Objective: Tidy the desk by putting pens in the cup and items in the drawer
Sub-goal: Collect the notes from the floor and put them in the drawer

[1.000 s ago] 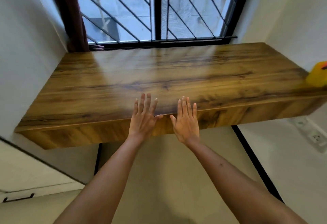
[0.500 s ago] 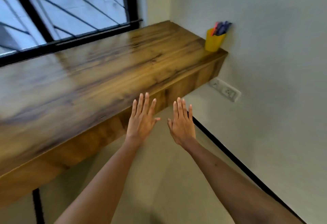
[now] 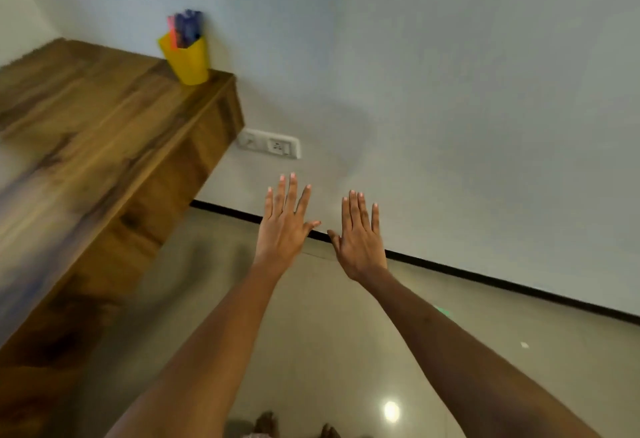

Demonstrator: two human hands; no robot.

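Observation:
A yellow cup stands at the far right end of the wooden desk, against the wall, with several red and blue pens sticking out of it. My left hand and my right hand are held out side by side in the air, palms down, fingers straight, holding nothing. Both hands are to the right of the desk, in front of the wall and above the floor, touching neither. The desk's front panel shows no visible handle.
A white wall socket plate sits on the wall just right of the desk's end. A black skirting strip runs along the wall's foot above the beige floor. My feet show at the bottom edge.
The view has swung right, away from the window and desk toward the side wall. My hands, earlier over the desk's front edge, are now off it, still flat and empty.

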